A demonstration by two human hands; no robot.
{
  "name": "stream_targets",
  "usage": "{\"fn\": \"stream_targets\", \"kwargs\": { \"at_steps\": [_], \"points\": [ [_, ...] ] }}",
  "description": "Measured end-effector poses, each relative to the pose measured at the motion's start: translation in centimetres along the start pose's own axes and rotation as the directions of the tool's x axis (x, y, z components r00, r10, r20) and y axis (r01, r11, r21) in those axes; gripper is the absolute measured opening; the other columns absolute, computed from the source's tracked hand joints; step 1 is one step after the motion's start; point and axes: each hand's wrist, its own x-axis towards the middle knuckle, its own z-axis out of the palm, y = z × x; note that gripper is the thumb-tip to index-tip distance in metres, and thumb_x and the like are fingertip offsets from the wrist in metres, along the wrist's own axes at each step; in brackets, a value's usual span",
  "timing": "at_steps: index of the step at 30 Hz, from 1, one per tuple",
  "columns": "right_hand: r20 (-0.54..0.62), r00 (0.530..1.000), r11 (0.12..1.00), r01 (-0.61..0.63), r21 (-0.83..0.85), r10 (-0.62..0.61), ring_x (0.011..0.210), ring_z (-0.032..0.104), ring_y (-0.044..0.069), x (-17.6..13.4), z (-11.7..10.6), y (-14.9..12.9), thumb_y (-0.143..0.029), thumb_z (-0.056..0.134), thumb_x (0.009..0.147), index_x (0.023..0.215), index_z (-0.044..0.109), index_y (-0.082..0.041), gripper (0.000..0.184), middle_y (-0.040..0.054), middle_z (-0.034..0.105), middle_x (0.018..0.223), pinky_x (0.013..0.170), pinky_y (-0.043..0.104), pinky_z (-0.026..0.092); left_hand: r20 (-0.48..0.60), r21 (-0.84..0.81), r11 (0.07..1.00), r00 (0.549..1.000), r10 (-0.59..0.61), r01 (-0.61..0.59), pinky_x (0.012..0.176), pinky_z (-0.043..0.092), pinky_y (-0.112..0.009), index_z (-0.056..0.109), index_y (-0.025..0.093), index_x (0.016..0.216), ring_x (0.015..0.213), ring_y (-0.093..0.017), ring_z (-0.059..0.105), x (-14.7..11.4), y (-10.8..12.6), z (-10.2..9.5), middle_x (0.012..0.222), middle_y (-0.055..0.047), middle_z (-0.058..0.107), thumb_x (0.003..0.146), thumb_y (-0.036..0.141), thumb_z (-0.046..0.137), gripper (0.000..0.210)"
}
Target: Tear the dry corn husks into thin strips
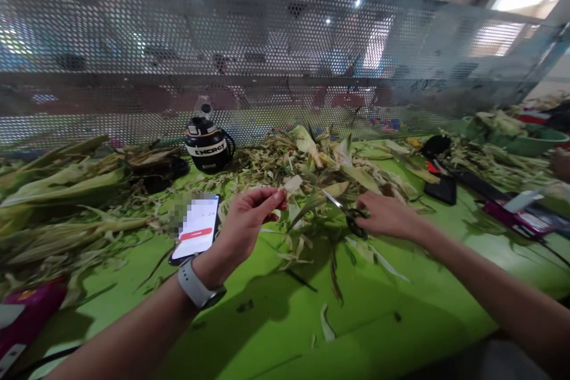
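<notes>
Between the thumb and fingers of my left hand (249, 219) is a pale piece of corn husk (293, 184), pinched at its lower end. My right hand (385, 214) grips black-handled scissors (355, 219), whose metal blades point up and left toward the husk piece without touching it. Beyond both hands lies a heap of husk scraps and leaves (312, 154). Cut strips (296, 249) are scattered on the green tabletop (267, 332) below my hands. A lit phone (198, 228) lies just left of my left wrist, which wears a watch with a light strap.
A black bottle marked ENERGY (207, 145) stands behind the phone. Long husks (66, 190) cover the left side. Purple devices (33, 314) sit at both ends, the right one near a dark phone (440, 187). A green basin (525, 139) and a perforated metal screen (249, 29) stand behind.
</notes>
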Motion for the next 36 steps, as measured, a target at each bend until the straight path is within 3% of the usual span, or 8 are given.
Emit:
{"fn": "stream_targets", "kwargs": {
  "at_steps": [7,11,18,20,22,26,31,36],
  "points": [
    [0.005,0.996,0.995,-0.095,-0.011,0.095,0.078,0.06,0.027,-0.1,1.3,-0.9,-0.029,0.053,0.07,0.095,0.055,-0.014,0.029,0.0138,0.064,0.092,0.055,0.027,0.029,0.049,-0.034,0.999,0.999,0.002,0.0,0.055,0.039,-0.016,0.069,0.014,0.076,0.062,-0.007,0.056,-0.8,-0.8,-0.7,0.069,-0.001,0.066,0.071,0.027,0.073,0.015],
    [0.04,0.993,0.993,-0.111,0.032,0.11,0.069,0.058,0.023,0.2,1.8,-0.6,-0.027,0.054,0.069,0.077,0.056,-0.017,0.013,0.0086,0.064,0.078,0.052,0.026,0.027,0.061,-0.055,0.998,0.998,0.022,-0.019,0.054,0.038,-0.016,0.07,0.013,0.075,0.06,-0.007,0.055,-1.0,-1.0,-1.2,0.067,-0.001,0.067,0.072,0.027,0.072,0.014],
    [0.054,0.993,0.963,-0.111,0.245,0.101,0.066,0.058,0.017,0.1,1.2,0.3,-0.035,0.052,0.074,0.083,0.053,-0.018,0.02,0.0037,0.063,0.074,0.056,0.024,0.038,0.066,-0.072,0.996,0.996,0.056,-0.051,0.055,0.039,-0.018,0.07,0.014,0.074,0.059,-0.007,0.055,-1.3,-0.7,-1.3,0.066,-0.001,0.067,0.073,0.027,0.071,0.012],
    [0.087,0.995,0.88,-0.089,0.467,0.054,0.063,0.057,0.015,-0.3,0.8,0.0,-0.04,0.054,0.074,0.085,0.051,-0.018,0.025,0.0019,0.061,0.072,0.055,0.024,0.04,0.063,-0.076,0.995,0.996,0.062,-0.057,0.055,0.04,-0.019,0.07,0.014,0.075,0.06,-0.008,0.055,-1.3,-0.7,-1.3,0.067,-0.001,0.068,0.074,0.026,0.07,0.012],
    [0.125,0.992,0.72,-0.084,0.689,-0.004,0.059,0.054,0.013,-0.6,0.5,-0.9,-0.044,0.06,0.071,0.084,0.049,-0.019,0.03,0.0001,0.06,0.069,0.053,0.023,0.04,0.054,-0.091,0.994,0.996,0.068,-0.063,0.056,0.04,-0.02,0.07,0.015,0.076,0.061,-0.008,0.056,-1.2,-0.7,-1.3,0.068,-0.001,0.068,0.074,0.026,0.07,0.012],
    [0.173,0.975,0.54,-0.071,0.839,-0.141,0.062,0.052,0.011,-0.6,0.3,-3.7,-0.044,0.072,0.063,0.082,0.049,-0.019,0.038,-0.0016,0.056,0.07,0.056,0.023,0.04,0.023,-0.117,0.991,0.997,0.074,-0.071,0.056,0.041,-0.019,0.069,0.014,0.075,0.062,-0.008,0.057,-0.8,-0.9,-1.5,0.068,-0.001,0.068,0.074,0.026,0.07,0.011],
    [0.203,0.937,0.473,-0.048,0.88,-0.284,0.065,0.052,0.011,0.3,0.3,-5.8,-0.044,0.071,0.063,0.085,0.048,-0.018,0.041,-0.0005,0.057,0.076,0.056,0.022,0.041,0.015,-0.106,0.991,0.996,0.083,-0.081,0.055,0.041,-0.019,0.068,0.014,0.073,0.06,-0.007,0.057,-0.5,-1.0,-1.7,0.067,-0.001,0.068,0.075,0.026,0.07,0.012],
    [0.192,0.93,0.493,-0.013,0.87,-0.314,0.071,0.054,0.013,1.4,0.9,-6.1,-0.037,0.07,0.068,0.088,0.048,-0.018,0.035,-0.001,0.056,0.077,0.065,0.026,0.044,0.024,-0.089,0.994,0.997,0.071,-0.069,0.057,0.043,-0.02,0.069,0.015,0.074,0.06,-0.008,0.057,-0.4,-1.6,-1.7,0.068,0.0,0.067,0.074,0.027,0.07,0.012]
  ]
}}
